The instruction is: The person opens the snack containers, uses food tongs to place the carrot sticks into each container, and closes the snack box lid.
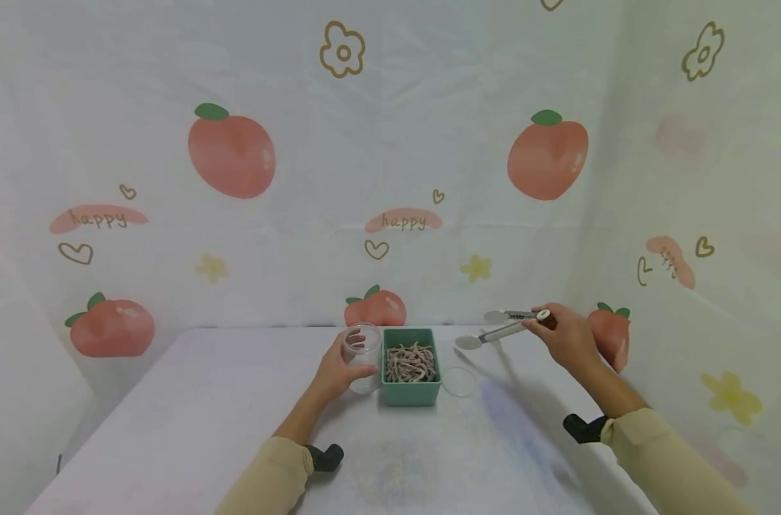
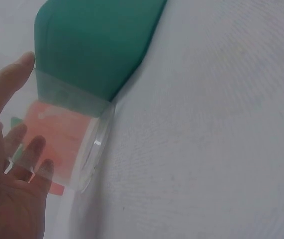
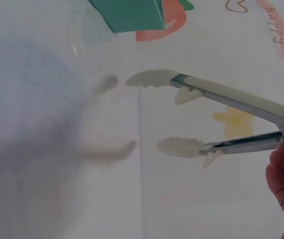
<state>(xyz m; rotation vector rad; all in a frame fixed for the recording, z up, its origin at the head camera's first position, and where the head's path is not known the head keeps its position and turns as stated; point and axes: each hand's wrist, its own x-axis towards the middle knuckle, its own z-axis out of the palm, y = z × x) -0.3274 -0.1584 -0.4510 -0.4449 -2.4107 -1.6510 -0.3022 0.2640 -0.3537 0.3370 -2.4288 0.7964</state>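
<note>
A clear plastic jar (image 1: 365,383) with no lid on it stands upright on the table, and my left hand (image 1: 332,372) grips it round the side. In the left wrist view the thumb and fingers lie on opposite sides of the jar (image 2: 74,144). Just right of it is a green rectangular box (image 1: 410,394) filled with thin, twisted, greyish-brown strips (image 1: 411,363). My right hand (image 1: 569,340) holds metal tongs (image 3: 231,97) near the hinge end, raised above the table. Their pale scalloped tips (image 3: 179,147) are spread apart with nothing between them.
A clear round lid (image 1: 460,383) lies flat on the white table (image 1: 236,415), close to the right side of the green box. Behind the table hangs a white curtain (image 1: 390,136) printed with fruit and flowers, which also runs along the right side.
</note>
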